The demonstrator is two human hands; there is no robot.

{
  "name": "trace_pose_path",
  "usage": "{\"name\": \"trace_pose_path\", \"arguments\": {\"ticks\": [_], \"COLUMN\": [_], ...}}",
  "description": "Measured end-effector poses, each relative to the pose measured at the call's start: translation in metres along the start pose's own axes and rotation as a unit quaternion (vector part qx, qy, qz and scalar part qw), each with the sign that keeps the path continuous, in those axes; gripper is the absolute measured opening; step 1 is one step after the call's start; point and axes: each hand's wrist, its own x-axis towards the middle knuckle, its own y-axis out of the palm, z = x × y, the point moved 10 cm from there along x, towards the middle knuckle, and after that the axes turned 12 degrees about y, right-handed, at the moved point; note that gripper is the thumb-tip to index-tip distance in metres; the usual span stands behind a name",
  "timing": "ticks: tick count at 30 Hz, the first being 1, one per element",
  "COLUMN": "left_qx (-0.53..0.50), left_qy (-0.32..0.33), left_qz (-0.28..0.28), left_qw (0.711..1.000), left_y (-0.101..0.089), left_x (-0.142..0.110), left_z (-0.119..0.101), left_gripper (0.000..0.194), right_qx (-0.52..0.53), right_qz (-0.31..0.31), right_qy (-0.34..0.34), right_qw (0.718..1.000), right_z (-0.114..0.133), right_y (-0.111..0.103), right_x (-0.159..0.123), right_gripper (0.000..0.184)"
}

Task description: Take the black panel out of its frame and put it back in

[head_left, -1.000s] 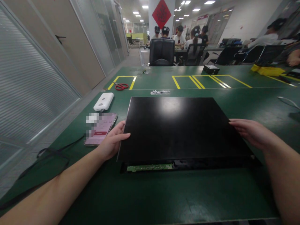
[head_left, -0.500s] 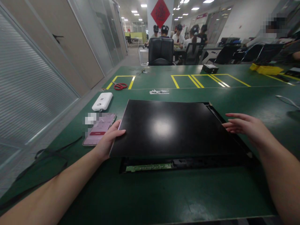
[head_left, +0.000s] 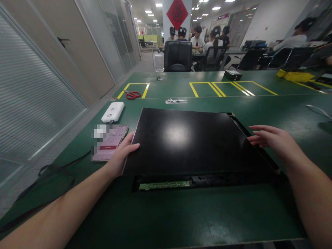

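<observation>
A flat black display panel (head_left: 197, 148) is tilted, its left side raised above a black frame (head_left: 223, 180) on the green table. My left hand (head_left: 124, 152) grips the panel's left edge, thumb on top and fingers beneath. Along the frame's near side shows a green circuit board (head_left: 164, 185). My right hand (head_left: 272, 140) is at the panel's right edge, its fingers stretched out and slightly spread; the fingertips are at the edge, and whether they touch it I cannot tell. The panel hides most of the frame's inside.
Left of the panel lie a phone (head_left: 110, 143) and a white power bank (head_left: 113, 112). Red-handled scissors (head_left: 133, 94) and white scraps (head_left: 176, 101) lie farther back. A black box (head_left: 232, 75) and a yellow object (head_left: 295, 75) are at the far right. People sit beyond the table.
The panel's left side has risen very slightly with my left hand on it. My right hand has hardly moved.
</observation>
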Motion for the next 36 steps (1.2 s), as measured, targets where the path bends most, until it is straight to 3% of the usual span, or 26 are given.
{"name": "trace_pose_path", "arguments": {"ticks": [5, 11, 18, 23, 28, 30, 33, 36], "left_qx": [0.051, 0.106, 0.266, 0.303, 0.323, 0.338, 0.369, 0.393], "left_qy": [0.001, 0.029, 0.143, 0.135, 0.131, 0.135, 0.146, 0.148], "left_qz": [0.056, 0.096, 0.113, 0.135, 0.121, 0.123, 0.142, 0.159], "left_qw": [0.997, 0.989, 0.947, 0.934, 0.929, 0.923, 0.907, 0.894], "left_y": [0.013, 0.021, 0.018, 0.026, 0.021, 0.021, 0.025, 0.029], "left_x": [-0.004, -0.005, 0.002, 0.002, 0.005, 0.005, 0.005, 0.003], "left_z": [0.004, -0.006, -0.025, -0.027, -0.024, -0.022, -0.020, -0.017], "left_gripper": [0.064, 0.068, 0.060, 0.049, 0.052, 0.054, 0.056, 0.056], "right_qx": [-0.014, -0.050, -0.093, -0.130, -0.162, -0.141, -0.059, -0.054], "right_qz": [-0.050, -0.069, -0.091, -0.097, -0.109, -0.092, -0.014, -0.029], "right_qy": [-0.018, -0.008, -0.009, -0.028, -0.033, -0.033, -0.035, -0.064], "right_qw": [0.999, 0.996, 0.991, 0.986, 0.980, 0.985, 0.998, 0.996], "right_z": [0.000, 0.005, 0.001, -0.002, 0.001, 0.004, 0.007, 0.014], "right_y": [-0.014, -0.013, -0.020, -0.025, -0.025, -0.019, -0.001, -0.002], "right_x": [0.004, -0.002, 0.005, 0.013, 0.012, 0.007, -0.005, -0.012], "right_gripper": [0.033, 0.030, 0.037, 0.040, 0.034, 0.032, 0.032, 0.032]}}
